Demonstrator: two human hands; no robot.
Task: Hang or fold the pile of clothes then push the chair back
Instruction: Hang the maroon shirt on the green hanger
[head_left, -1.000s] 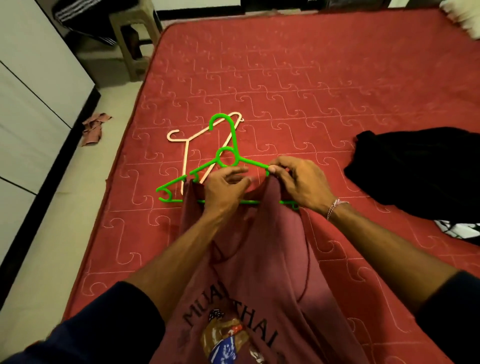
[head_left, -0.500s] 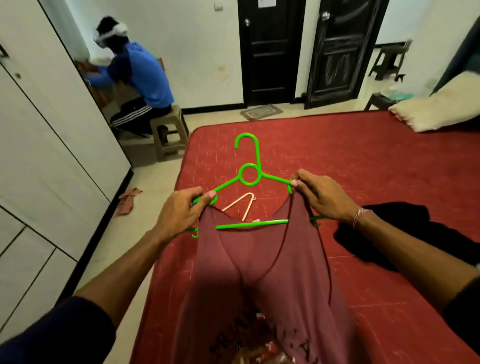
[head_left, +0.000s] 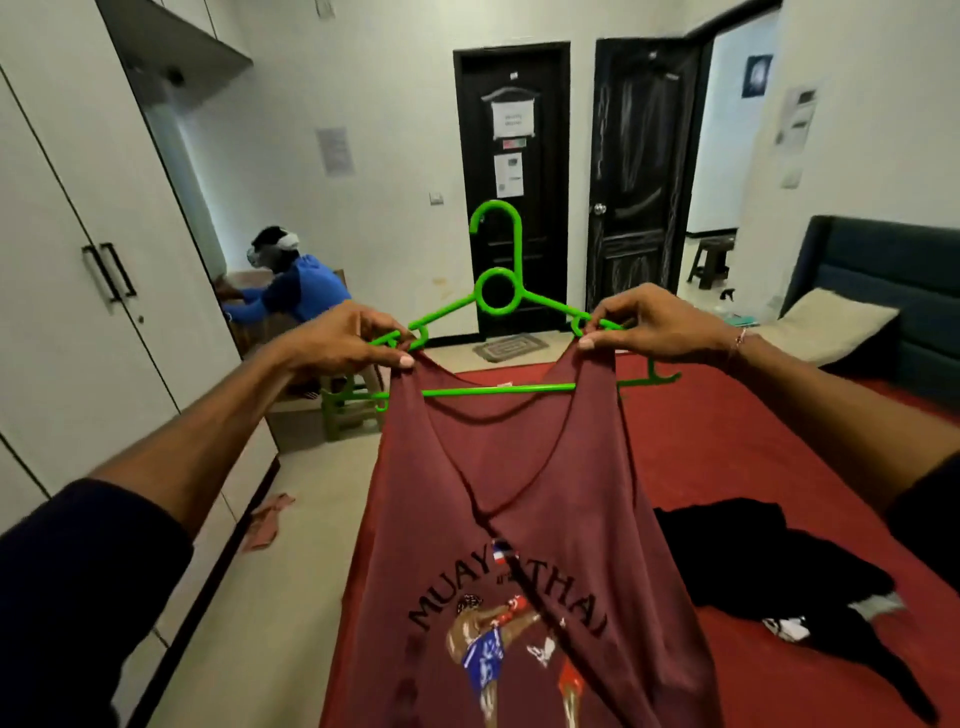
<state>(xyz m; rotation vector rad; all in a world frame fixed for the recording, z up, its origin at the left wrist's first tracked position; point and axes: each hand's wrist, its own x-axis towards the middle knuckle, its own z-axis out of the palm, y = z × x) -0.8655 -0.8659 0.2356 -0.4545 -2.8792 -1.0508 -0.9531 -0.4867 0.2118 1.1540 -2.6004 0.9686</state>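
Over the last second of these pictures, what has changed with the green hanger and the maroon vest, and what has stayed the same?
The green hanger and the maroon vest were lifted off the red bed and now hang upright in the air. The hands spread apart: the left hand and right hand each pinch a strap at a hanger shoulder. Unchanged: both hands keep their hold, and the black garment lies on the bed.

Your raised tank top (head_left: 519, 519) and green hanger (head_left: 498, 312) block the middle. Open air lies above the hanger. Left, a wardrobe (head_left: 78, 260) stands close. Right, black clothes (head_left: 753, 561) cover part of the red mattress (head_left: 727, 441).
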